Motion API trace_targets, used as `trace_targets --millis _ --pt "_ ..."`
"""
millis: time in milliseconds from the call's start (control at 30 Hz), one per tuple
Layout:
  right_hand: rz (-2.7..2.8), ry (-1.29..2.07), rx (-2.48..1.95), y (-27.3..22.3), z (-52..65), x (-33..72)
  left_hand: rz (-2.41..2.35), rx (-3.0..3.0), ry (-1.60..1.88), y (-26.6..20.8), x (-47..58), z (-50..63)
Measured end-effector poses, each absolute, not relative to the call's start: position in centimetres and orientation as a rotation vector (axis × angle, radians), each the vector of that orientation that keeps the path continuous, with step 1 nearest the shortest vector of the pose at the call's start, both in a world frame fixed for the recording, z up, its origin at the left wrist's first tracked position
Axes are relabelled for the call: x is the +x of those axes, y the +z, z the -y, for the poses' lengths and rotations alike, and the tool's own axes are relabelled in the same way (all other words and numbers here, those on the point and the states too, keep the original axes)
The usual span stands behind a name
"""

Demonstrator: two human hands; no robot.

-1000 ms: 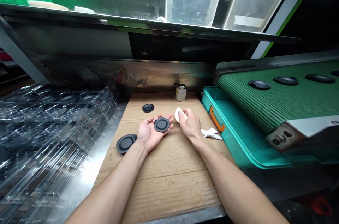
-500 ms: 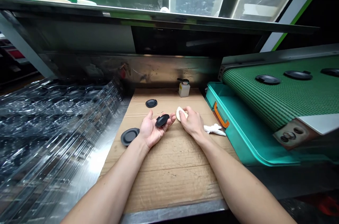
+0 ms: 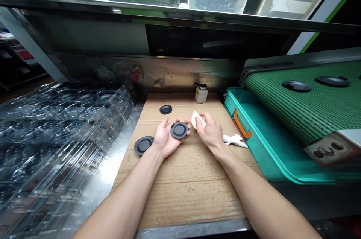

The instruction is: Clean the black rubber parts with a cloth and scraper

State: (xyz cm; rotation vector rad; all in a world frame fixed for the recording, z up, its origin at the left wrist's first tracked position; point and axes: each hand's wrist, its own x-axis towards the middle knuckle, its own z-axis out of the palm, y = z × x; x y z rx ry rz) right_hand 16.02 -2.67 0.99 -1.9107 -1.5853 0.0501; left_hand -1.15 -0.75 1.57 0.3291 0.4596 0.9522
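Observation:
In my left hand (image 3: pixel 164 139), palm up, rests a round black plastic lid (image 3: pixel 179 130) with a small tab; its broad face with a raised ring is turned towards me. My right hand (image 3: pixel 209 132) pinches a cream-coloured sponge pad (image 3: pixel 197 119) just right of that lid, and the two are apart. A larger black lid (image 3: pixel 143 145) lies on the cardboard beside my left wrist. Farther back lies another small black lid (image 3: pixel 166 109). A crumpled white cloth (image 3: pixel 234 140) sits to the right of my right hand.
Cardboard (image 3: pixel 194 194) covers the work surface. A white pump bottle (image 3: pixel 201 94) stands at its back edge. At left are stacked clear plastic trays (image 3: pixel 64 130) of black parts. A teal bin (image 3: pixel 270 167) sits below a green conveyor belt (image 3: pixel 287 107) carrying black lids.
The black lid in my left hand has turned from an edge-on tilt to face me. My right hand still holds the pad close by. The whole view has shifted slightly, and the conveyor lids appear farther right.

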Motion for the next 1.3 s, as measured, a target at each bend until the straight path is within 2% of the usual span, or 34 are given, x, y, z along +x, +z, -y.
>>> trace_targets --millis 133,300,500,833,967,1133,1300 --pt "1.477 0.107 -1.721 1.5 3.6 14.7 -0.515 0.385 1.079 0.8 -0.8 0.4" --pt "1.788 0.325 -1.454 1.4 4.9 12.4 -0.516 0.333 1.169 0.4 -0.4 0.1" --pt "1.535 0.063 -1.720 1.3 3.5 14.6 -0.546 0.455 1.118 0.6 -0.7 0.3" --pt "1.561 0.114 -1.799 0.5 2.8 15.3 -0.519 0.420 0.926 1.3 -1.2 0.4" --pt "1.594 0.128 -1.827 0.1 2.7 15.4 -0.601 0.741 1.004 1.3 -0.1 1.2" --pt "1.625 0.160 -1.863 0.3 2.5 15.7 -0.923 1.637 1.379 0.7 0.6 2.3" --pt "1.644 0.200 -1.870 0.4 2.4 15.9 -0.876 2.150 1.443 0.4 0.4 2.5"
